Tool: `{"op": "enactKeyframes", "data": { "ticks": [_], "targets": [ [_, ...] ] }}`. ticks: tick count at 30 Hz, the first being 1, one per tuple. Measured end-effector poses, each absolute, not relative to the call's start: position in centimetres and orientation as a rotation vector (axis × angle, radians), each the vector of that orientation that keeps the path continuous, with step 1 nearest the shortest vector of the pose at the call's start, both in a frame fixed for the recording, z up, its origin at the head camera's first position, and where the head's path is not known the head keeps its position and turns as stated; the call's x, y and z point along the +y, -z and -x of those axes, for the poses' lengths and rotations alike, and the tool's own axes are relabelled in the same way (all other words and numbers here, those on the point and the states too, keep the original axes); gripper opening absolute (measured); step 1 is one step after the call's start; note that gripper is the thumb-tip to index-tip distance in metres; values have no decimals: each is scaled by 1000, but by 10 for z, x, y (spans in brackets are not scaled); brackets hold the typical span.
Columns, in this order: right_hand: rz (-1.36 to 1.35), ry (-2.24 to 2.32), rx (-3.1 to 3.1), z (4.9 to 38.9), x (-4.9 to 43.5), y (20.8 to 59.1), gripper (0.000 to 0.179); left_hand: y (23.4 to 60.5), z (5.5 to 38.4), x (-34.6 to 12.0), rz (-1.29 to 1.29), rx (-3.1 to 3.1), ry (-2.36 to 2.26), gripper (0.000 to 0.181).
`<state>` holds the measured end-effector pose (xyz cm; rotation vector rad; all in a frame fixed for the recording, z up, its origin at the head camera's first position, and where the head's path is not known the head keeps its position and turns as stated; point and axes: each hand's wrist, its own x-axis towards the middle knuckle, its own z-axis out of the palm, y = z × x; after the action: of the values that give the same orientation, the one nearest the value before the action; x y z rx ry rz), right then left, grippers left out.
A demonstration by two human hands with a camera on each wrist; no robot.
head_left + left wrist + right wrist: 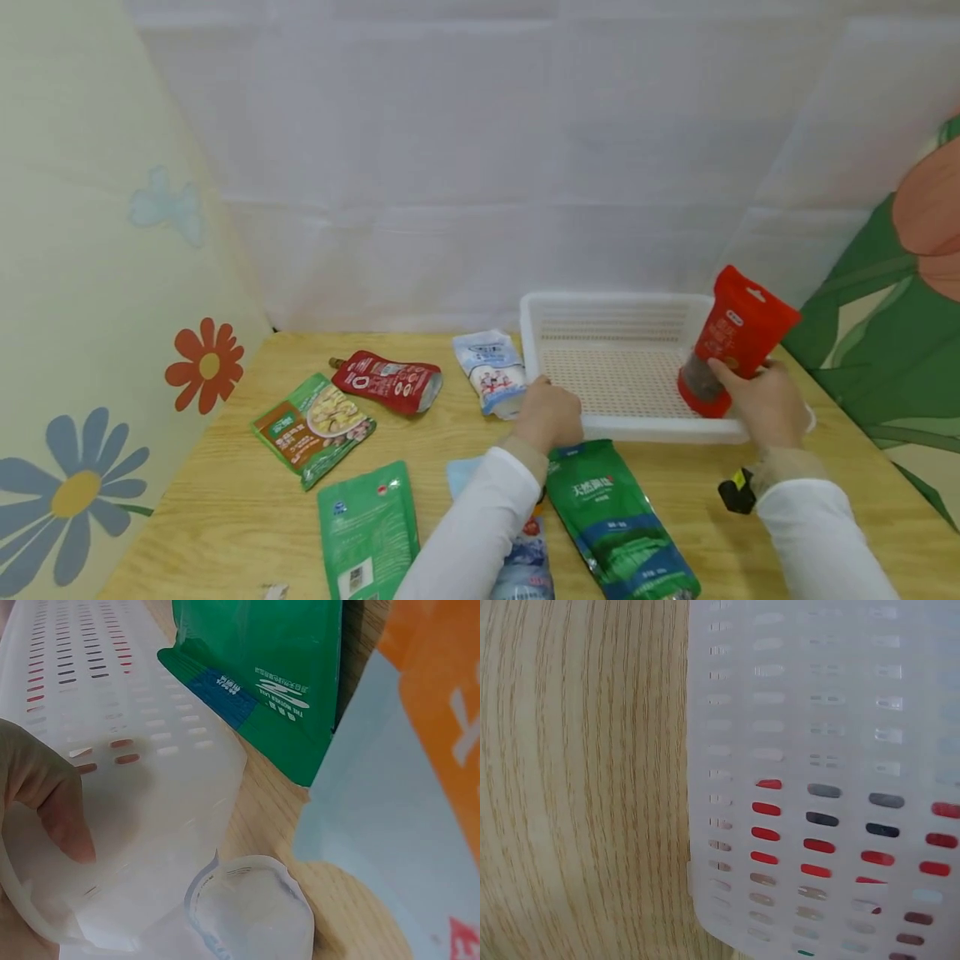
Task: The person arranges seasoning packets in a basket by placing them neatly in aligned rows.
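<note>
A white plastic basket (645,430) with slotted walls stands at the back right of the table. My left hand (550,414) grips its rim at the near left corner; in the left wrist view the thumb (67,825) hangs over the wall. Inside the basket's right end, a red pouch (738,333) with a clear window stands tilted to the right. My right hand (772,407) holds it from the right side, thumb across its front. Through the slots in the right wrist view, red parts of the pouch (765,833) show; the right hand is hidden there.
Left of the basket lie a white-blue pouch (491,371), a dark red spouted pouch (390,382) and a green-brown food packet (311,427). Nearer are two green pouches (367,525) (618,517) and a blue pouch (525,567) partly under the left sleeve. A white-draped wall (450,167) stands behind.
</note>
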<state>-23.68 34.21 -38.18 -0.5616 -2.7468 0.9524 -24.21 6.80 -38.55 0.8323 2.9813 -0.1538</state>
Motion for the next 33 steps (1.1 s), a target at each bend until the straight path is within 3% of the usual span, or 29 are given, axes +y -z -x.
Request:
{"op": "enactKeyframes", "data": {
  "ticks": [12,26,33],
  "targets": [
    [666,-1134,-2628,233,345,385,96,387,240,68,-841,3003,215,18],
    [488,-1196,-2536,213,342,388,71,387,241,71,-811,3007,210,18],
    [267,-1136,-2602,190,329,387,61,387,242,71,-819,3021,199,18]
  ]
}}
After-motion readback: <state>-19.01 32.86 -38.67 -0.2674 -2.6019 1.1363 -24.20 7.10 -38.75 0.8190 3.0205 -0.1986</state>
